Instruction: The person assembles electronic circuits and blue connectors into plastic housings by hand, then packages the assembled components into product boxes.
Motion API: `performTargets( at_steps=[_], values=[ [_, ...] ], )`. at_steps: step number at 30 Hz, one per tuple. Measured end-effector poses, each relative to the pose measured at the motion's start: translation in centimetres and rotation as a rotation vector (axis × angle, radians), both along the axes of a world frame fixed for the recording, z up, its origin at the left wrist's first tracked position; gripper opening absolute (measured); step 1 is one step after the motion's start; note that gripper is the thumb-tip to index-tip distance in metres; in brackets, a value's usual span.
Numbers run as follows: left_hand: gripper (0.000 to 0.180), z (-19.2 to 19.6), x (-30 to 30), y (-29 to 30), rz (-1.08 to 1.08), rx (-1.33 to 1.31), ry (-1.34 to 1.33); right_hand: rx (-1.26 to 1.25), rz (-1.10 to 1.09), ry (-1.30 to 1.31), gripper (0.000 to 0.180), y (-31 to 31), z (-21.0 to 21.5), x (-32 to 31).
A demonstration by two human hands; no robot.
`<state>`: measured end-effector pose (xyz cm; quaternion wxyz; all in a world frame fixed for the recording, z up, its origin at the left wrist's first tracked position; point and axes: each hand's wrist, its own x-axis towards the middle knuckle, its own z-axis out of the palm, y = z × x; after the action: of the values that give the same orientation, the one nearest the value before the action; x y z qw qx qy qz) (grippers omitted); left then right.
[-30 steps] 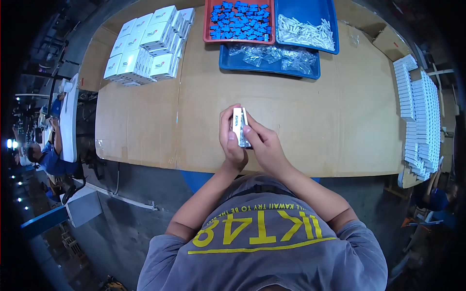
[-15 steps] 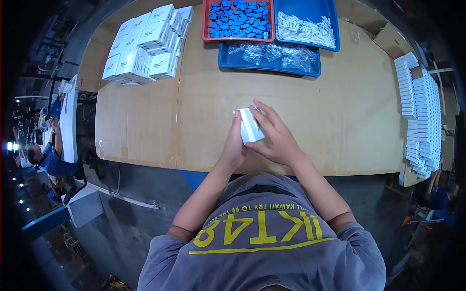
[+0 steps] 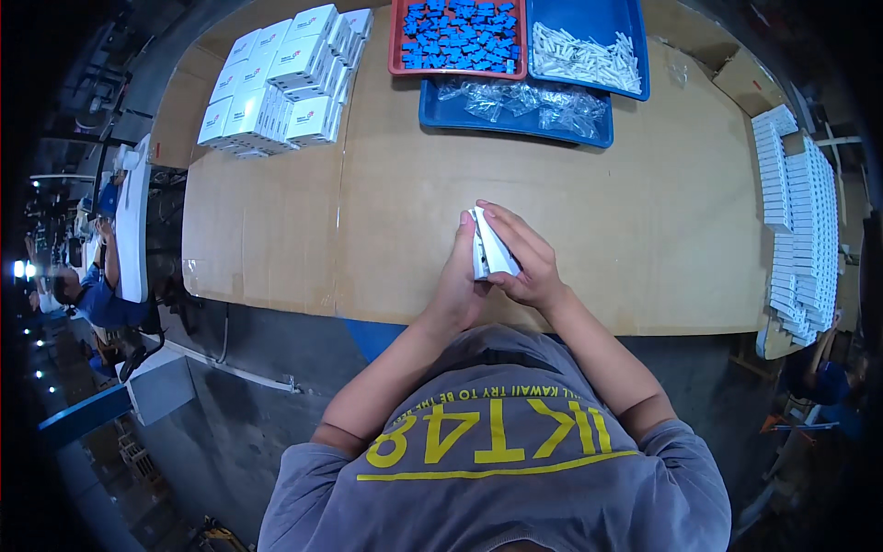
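Observation:
A small white carton (image 3: 497, 250) is held between my two hands over the near middle of the table. It is tipped so that a narrow side with small dark marks faces up beside a plain white face. My left hand (image 3: 460, 281) grips it from the left, thumb along its edge. From the right, my right hand (image 3: 535, 262) is closed around it, fingertips at the far end and thumb at the near end. The carton's underside is hidden by my hands.
Stacked white cartons (image 3: 246, 110) stand at the far left. A red tray (image 3: 460, 75) of blue parts and blue trays (image 3: 515, 135) with clear bags and white sticks sit at the back. White stacks (image 3: 811, 221) line the right edge. Another person (image 3: 108, 304) works at far left.
The carton has been turned in my hands, from its broad face showing to its narrow marked side showing. Both hands have shifted slightly right, keeping their hold.

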<state>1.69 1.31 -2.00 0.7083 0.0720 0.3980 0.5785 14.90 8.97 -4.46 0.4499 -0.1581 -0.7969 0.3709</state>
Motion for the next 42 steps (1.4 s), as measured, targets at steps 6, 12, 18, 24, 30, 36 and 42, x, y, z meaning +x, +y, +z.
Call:
performTargets(
  at_steps=[6,12,18,24,30,36,42],
  values=[
    [0.063,-1.5,0.5,0.8,-0.089,-0.006,0.183,-0.771,-0.029,0.3,0.088,-0.9,-0.2,-0.2],
    [0.094,-0.4,0.5,1.3,0.039,0.312,0.614,-0.837,0.02,0.255,0.075,-0.1,0.3,0.3],
    [0.039,-0.3,-0.9,1.6,0.108,0.117,0.349,-0.277,-0.008,-0.232,0.048,-0.6,0.8,1.4],
    [0.04,-1.6,-0.3,1.5,0.153,0.116,0.376,-0.012,-0.142,-0.264,0.047,-1.0,-1.0,0.7],
    [0.042,-3.3,0.0,1.4,0.195,0.178,0.492,-0.063,-0.15,-0.332,0.043,-1.4,-1.3,0.6],
    [0.042,-2.3,0.1,1.4,0.2,0.147,0.509,-0.073,-0.143,-0.346,0.041,-1.7,-1.5,0.3],
    [0.034,-2.9,0.3,1.2,0.173,0.1,0.53,-0.107,-0.197,-0.384,0.039,-2.5,-1.6,0.1]
  ],
)
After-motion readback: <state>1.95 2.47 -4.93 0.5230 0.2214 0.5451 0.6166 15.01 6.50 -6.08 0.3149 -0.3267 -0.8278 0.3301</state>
